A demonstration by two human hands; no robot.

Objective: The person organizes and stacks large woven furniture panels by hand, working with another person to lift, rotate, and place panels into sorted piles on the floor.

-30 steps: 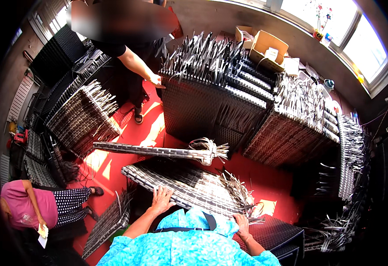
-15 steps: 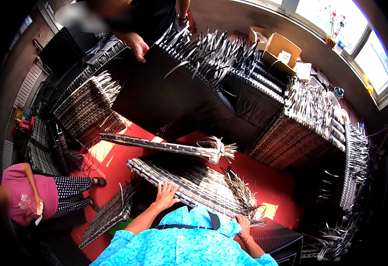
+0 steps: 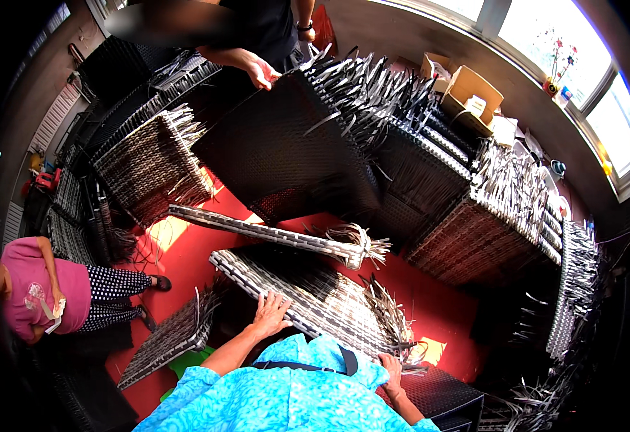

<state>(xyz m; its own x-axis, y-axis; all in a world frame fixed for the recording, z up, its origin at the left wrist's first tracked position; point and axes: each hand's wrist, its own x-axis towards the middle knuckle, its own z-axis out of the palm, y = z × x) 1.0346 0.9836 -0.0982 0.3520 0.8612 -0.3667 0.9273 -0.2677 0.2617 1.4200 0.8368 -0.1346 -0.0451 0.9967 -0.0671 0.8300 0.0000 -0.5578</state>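
A grey-and-white woven wicker panel (image 3: 329, 311) lies tilted in front of me, with loose strips fraying from its right end. My left hand (image 3: 272, 312) rests on its near left edge, fingers stretched out over the weave. At the panel's near right corner, my right hand (image 3: 390, 369) bends its fingers over the edge; the thumb is hard to make out. Just beyond stands a second, narrow-looking woven panel (image 3: 272, 235), seen edge-on, with a curled tuft of strips at its right end.
Across from me a person's hand (image 3: 261, 72) holds a large black woven panel (image 3: 279, 151). Stacked wicker panels (image 3: 480, 223) line the right. Another person in a pink top (image 3: 48, 284) stands at left, above a small woven panel (image 3: 167, 342). Red floor (image 3: 444, 302) shows between.
The other person has shifted the large black panel to the right, tilting it more. My hands stay in the same places on the woven panel. The view has swung slightly.
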